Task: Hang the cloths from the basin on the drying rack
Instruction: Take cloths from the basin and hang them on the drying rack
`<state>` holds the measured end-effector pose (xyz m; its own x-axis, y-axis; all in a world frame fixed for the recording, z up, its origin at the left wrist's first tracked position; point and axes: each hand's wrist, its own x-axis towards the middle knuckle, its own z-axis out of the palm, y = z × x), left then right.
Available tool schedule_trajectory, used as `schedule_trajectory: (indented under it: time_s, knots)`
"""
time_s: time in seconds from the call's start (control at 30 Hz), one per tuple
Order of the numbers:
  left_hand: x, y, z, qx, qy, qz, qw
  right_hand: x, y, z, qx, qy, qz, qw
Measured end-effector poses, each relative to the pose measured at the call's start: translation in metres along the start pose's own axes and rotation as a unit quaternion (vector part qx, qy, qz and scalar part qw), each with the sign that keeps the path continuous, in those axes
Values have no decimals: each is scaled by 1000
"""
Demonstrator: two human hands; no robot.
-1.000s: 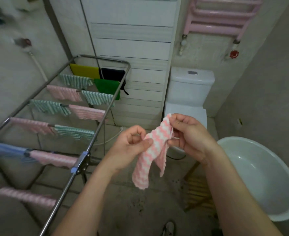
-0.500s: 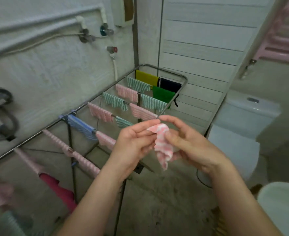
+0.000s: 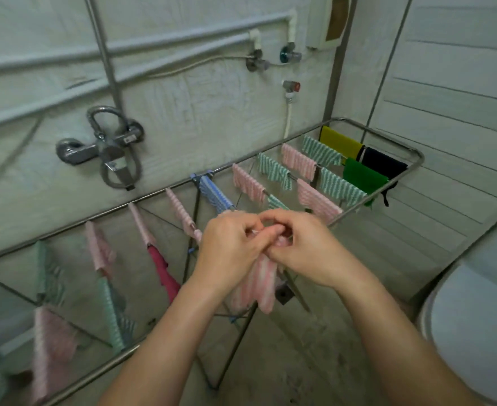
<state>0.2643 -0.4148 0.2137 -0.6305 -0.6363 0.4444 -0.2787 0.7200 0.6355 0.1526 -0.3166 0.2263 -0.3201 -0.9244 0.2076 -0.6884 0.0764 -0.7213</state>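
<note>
Shower mixer (image 3: pixel 106 150): on the wall at 10 o'clock. Drying rack (image 3: pixel 418 159): runs from 8 o'clock to 2 o'clock, its bars carrying hung cloths (image 3: pixel 300 162) in pink, green stripe, blue, magenta, yellow, black and green. My left hand (image 3: pixel 229 253): at centre, fingers curled, pinching the top edge of the pink-striped cloth (image 3: pixel 259 285), which hangs toward 6 o'clock by the rack's near rail; whether it touches a bar I cannot tell. My right hand (image 3: pixel 305 253): against the left, fingers curled, pinching the same edge. Toilet (image 3: pixel 476 332): at 4 o'clock.

Two hands (image 3: pixel 230 253) (image 3: pixel 310 254), one drying rack (image 3: pixel 147 197)
</note>
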Motion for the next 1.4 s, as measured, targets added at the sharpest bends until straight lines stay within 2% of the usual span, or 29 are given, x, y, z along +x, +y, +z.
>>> schedule_trajectory:
  time_s: [0.07,0.13,0.2,0.3,0.4,0.47,0.57,0.63,0.73,0.83,0.9,0.97,1.0,1.07,1.1,1.13,1.2,1.27,1.33,1.4]
  knots:
    - [-1,-13,-17,-7,2,16,1000,12,-6,8,-26,-20,-28,999]
    - [-5,-28,-42,-57,-25,-8,998,25,-16,20,-21,-56,-44,997]
    - [-9,-43,-64,-82,-101,-75,989,37,-27,31,11,-89,-52,995]
    - [-21,-73,-99,-150,-195,-154,957,59,-46,55,93,-141,-46,985]
    - [-35,-93,-133,-177,-214,-186,943,75,-60,77,170,-172,-6,970]
    - [-43,-113,-168,-159,-189,-216,945,91,-77,101,153,-185,-22,970]
    - [-56,-139,-209,-135,-162,-242,947,108,-102,132,-30,-162,-96,982]
    - [-65,-158,-233,-167,-120,-263,943,119,-121,156,-51,-144,-112,982]
    - [-83,-199,-271,-267,-11,-274,924,139,-146,202,125,-169,-45,977]
    - [-97,-235,-300,-351,79,-278,890,157,-174,242,321,-243,58,914]
    - [-107,-264,-327,-348,142,-290,880,173,-195,277,359,-290,84,883]
    - [-112,-278,-338,-330,184,-289,880,182,-200,292,265,-312,27,912]
    - [-116,-287,-346,-326,200,-290,877,188,-200,304,176,-306,-16,935]
    - [-124,-309,-363,-309,223,-287,879,199,-209,338,25,-280,-72,957]
    - [-127,-316,-366,-283,234,-283,886,201,-213,349,12,-270,-69,960]
    - [-131,-326,-370,-261,249,-284,888,203,-217,360,47,-274,-50,959]
    - [-137,-336,-375,-246,269,-303,881,205,-223,372,203,-290,46,934]
    - [-143,-349,-383,-252,278,-323,869,210,-228,386,378,-321,164,853]
    - [-147,-364,-390,-264,286,-344,854,214,-230,403,488,-317,241,777]
    - [-152,-365,-392,-307,283,-354,837,213,-228,410,539,-310,268,735]
